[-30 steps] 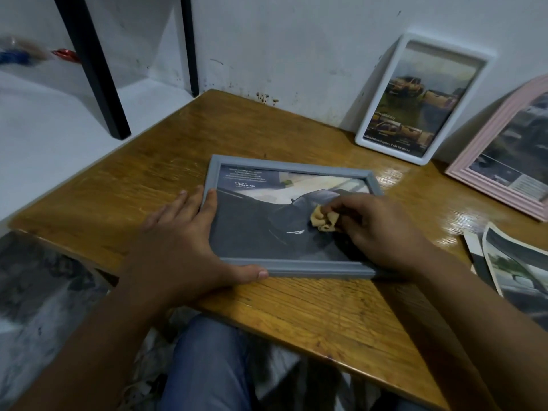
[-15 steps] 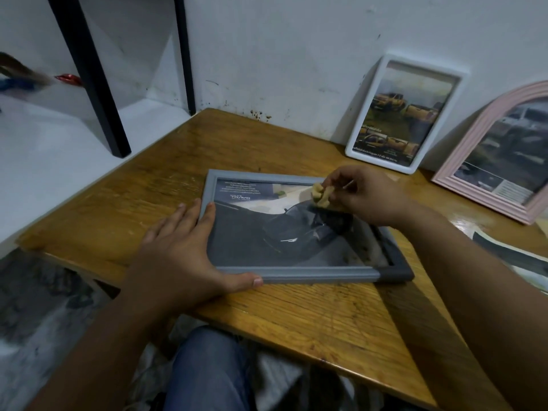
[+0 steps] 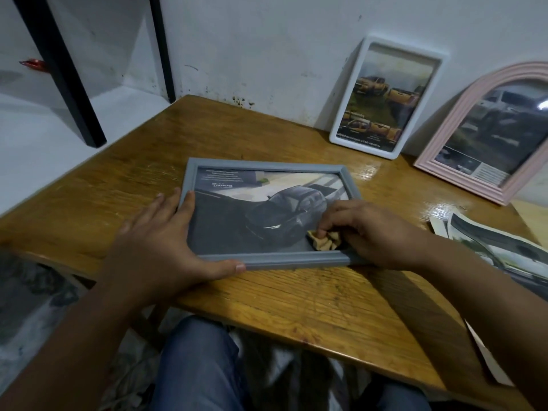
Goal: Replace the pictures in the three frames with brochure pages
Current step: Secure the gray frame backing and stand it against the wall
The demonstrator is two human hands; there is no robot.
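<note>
Grey frame (image 3: 268,259) lies flat on the wooden table (image 3: 311,307), near its front edge, glass up, dark car brochure page inside. Left hand (image 3: 160,241) flat, fingers straight, pressing the frame's left rail, thumb along the bottom rail. Right hand (image 3: 376,232) pinches a small crumpled tan cloth (image 3: 323,241) against the glass at the lower right corner. White frame (image 3: 385,99) — rounded rectangle, smooth plastic look — leans upright on the wall, yellow trucks page inside. Pink arched frame (image 3: 462,114), ribbed moulding, leans just right of it. Loose curled brochure pages (image 3: 498,250) lie at the right table edge, one hanging over the edge. Tabletop glossy, streaked grain, worn; bare wood left of the grey frame and in front of it. Black shelf post (image 3: 59,72) stands well left.
</note>
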